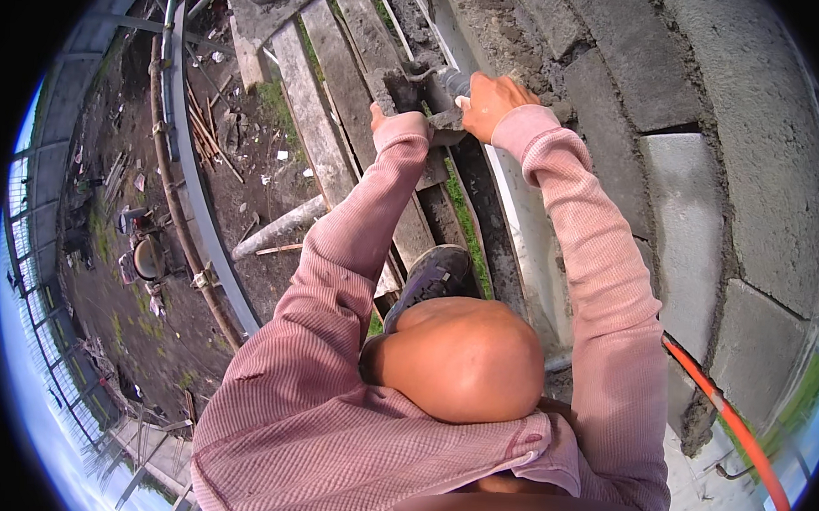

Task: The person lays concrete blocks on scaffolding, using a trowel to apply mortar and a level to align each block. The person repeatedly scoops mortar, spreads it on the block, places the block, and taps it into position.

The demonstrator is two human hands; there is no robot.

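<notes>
My left hand (pixel 399 123) is at the near left side of a mortar-caked, hollow box-like piece (pixel 394 79). Its thumb sticks out to the left, and the other fingers are mostly hidden as they grip the near edge. My right hand (pixel 498 106) is closed around a dark grey, rounded handle-like thing (pixel 454 82) just right of that piece; its far end is hard to make out. Both hands are over weathered planks (pixel 318 92), beside a pale ledge (pixel 512 205) at the foot of a block wall.
Grey blocks (pixel 616 118) with rough mortar joints rise on the right, along with a paler block (pixel 686 194). An orange hose (pixel 740 425) runs at lower right. My shoe (pixel 438 275) rests on the planks. Poles (pixel 160 108) and a machine (pixel 149 253) are on the ground at left.
</notes>
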